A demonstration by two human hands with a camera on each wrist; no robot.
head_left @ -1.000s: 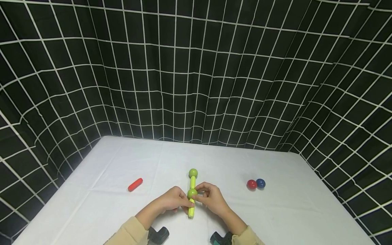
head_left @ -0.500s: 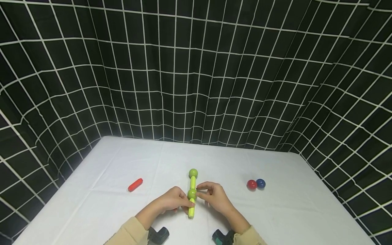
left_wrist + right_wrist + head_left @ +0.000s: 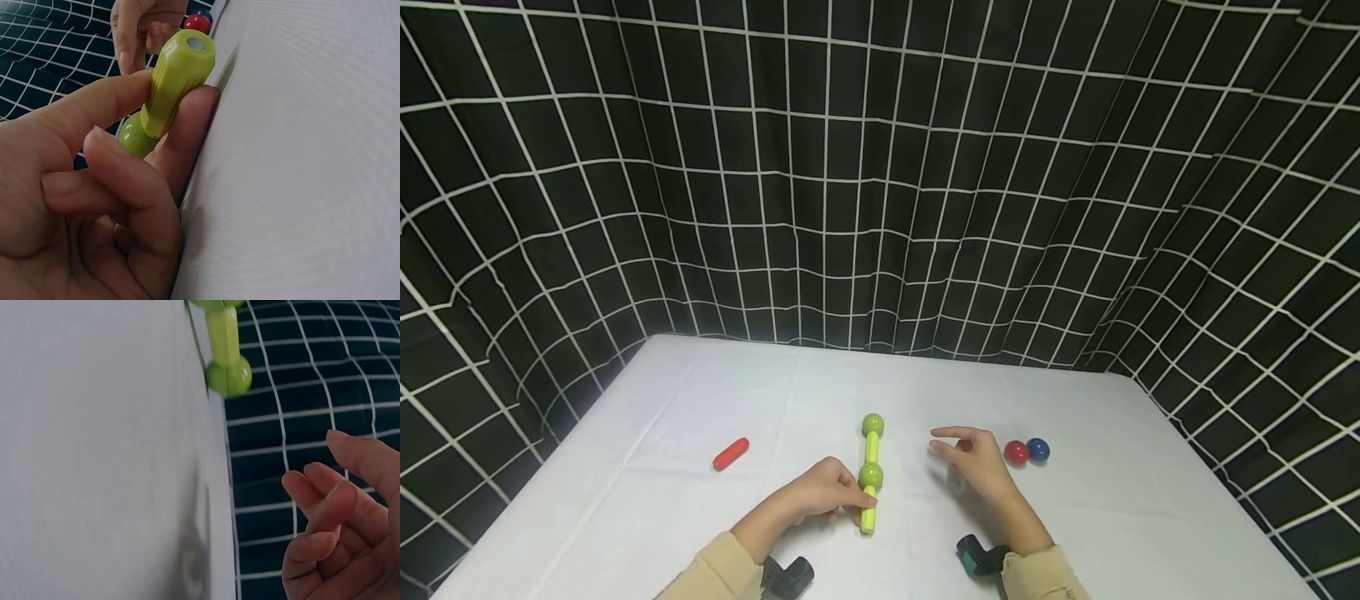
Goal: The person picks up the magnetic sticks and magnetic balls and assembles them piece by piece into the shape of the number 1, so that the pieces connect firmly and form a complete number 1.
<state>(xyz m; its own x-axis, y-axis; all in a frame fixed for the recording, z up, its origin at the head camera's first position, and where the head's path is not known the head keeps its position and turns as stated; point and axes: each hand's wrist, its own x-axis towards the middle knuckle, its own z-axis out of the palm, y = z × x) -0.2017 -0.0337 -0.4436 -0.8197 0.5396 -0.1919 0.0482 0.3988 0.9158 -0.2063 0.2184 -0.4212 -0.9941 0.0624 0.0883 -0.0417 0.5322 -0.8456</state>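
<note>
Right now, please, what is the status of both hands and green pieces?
Left hand pinching near rod. Right hand holding nothing. Far rod and both green balls in line with near rod; no obstacle seen.

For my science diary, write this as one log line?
left hand: pinches nearest yellow-green stick | right hand: holds nothing | red ball: beside blue ball

The table (image 3: 1112,533) is evenly bright in the head view, dimmer in both wrist views; on it, a green ball (image 3: 135,144) glints and a soft shadow (image 3: 194,550) falls.
</note>
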